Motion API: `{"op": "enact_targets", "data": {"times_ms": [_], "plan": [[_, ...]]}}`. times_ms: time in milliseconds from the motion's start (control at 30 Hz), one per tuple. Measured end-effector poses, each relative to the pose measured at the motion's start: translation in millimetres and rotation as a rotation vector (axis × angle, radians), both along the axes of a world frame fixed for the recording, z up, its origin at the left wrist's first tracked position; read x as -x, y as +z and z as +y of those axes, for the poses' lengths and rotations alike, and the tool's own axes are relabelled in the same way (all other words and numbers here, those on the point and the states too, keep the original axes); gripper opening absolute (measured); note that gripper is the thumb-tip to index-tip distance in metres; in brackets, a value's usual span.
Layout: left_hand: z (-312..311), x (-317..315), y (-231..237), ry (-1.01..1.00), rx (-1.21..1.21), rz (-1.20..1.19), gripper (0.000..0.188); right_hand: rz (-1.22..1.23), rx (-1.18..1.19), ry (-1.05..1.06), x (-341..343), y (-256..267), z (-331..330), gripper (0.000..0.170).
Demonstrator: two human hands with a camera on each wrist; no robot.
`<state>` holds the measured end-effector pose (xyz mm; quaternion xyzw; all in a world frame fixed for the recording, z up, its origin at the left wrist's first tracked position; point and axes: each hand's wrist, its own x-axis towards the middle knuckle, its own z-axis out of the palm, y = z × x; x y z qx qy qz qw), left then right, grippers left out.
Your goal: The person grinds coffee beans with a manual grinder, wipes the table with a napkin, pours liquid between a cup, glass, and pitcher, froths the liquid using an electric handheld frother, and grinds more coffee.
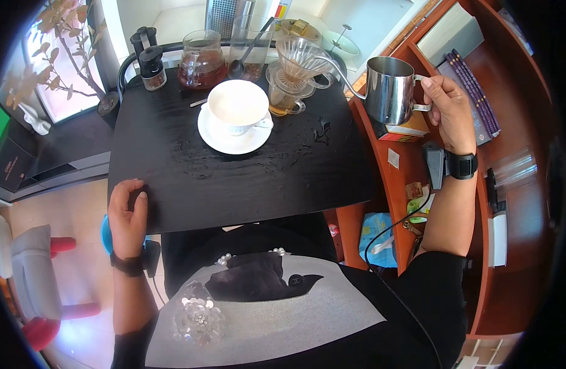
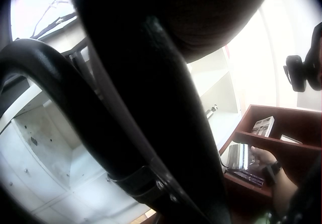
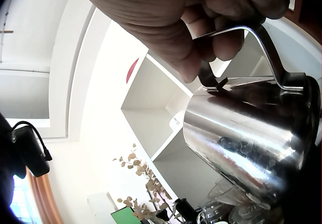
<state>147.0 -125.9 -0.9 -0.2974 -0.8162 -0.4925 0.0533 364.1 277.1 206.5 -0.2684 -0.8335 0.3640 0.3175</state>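
My right hand [image 1: 449,111] grips the handle of a steel gooseneck kettle [image 1: 389,91], which is held up at the right of the table. Its thin spout points left, toward a clear ribbed pour-over dripper [image 1: 298,61] on a small glass cup [image 1: 284,103] with some amber liquid in it. In the right wrist view, fingers curl through the metal handle [image 3: 269,48]. My left hand [image 1: 128,212] rests at the table's left edge, fingers loosely bent and holding nothing. A white cup [image 1: 237,104] sits on a white saucer [image 1: 227,142] mid-table.
On the black table [image 1: 246,184], a glass server [image 1: 203,61] of reddish-brown liquid stands beside a clear vessel [image 1: 251,46] with a dark spoon. A hand grinder [image 1: 152,67] is at the back left. Wet spots [image 1: 320,132] mark the right side. Wooden shelving [image 1: 510,92] borders the right.
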Motion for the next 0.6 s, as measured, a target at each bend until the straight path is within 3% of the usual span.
{"op": "enact_targets", "data": {"times_ms": [600], "plan": [[-1.3, 1.8, -3.2, 0.000, 0.004, -0.001, 0.016, 0.036, 0.036, 0.010, -0.3, -1.6, -2.3, 0.020]]}}
